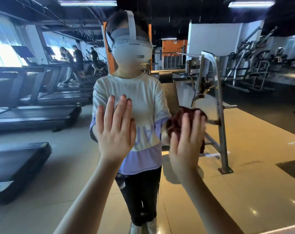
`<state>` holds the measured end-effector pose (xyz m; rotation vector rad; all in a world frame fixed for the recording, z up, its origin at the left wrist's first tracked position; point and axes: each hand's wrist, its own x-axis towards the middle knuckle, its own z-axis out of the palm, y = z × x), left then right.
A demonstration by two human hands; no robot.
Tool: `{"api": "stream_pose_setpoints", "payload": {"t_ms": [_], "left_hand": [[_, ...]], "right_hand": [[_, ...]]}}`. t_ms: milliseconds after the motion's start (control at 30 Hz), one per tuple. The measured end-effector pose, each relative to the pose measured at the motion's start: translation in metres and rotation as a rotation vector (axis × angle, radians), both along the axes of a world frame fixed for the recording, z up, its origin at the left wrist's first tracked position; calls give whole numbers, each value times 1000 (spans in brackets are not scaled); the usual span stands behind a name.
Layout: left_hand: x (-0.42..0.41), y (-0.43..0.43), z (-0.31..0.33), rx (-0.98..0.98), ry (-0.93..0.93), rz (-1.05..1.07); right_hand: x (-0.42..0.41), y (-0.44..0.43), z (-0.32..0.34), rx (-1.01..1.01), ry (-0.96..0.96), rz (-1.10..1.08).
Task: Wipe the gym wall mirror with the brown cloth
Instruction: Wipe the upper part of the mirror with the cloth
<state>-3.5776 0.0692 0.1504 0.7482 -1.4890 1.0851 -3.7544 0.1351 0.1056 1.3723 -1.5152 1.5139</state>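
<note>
The wall mirror (pixel 244 141) fills the whole view and reflects the gym and my own figure. My left hand (pixel 115 130) lies flat against the glass with straight fingers, at chest height of my reflection. My right hand (pixel 187 141) presses the bunched brown cloth (pixel 175 122) against the mirror with straight fingers, just right of the left hand. The cloth shows above and beside the fingers; most of it is hidden behind the palm.
Reflected in the glass are treadmills (pixel 33 114) on the left, a steel weight rack (pixel 217 102) on the right, and people (pixel 75 63) exercising far back. A pale ledge (pixel 285 229) shows at the bottom right corner.
</note>
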Motion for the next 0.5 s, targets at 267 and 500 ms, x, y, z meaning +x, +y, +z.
{"api": "stream_pose_setpoints", "payload": {"t_ms": [267,500], "left_hand": [[0,-1,0,-8,-1,0],[0,0,1,-7,0,28]], "right_hand": [[-33,2,-4,-22,-177,-33],[-7,6,-14,53,240,52]]}}
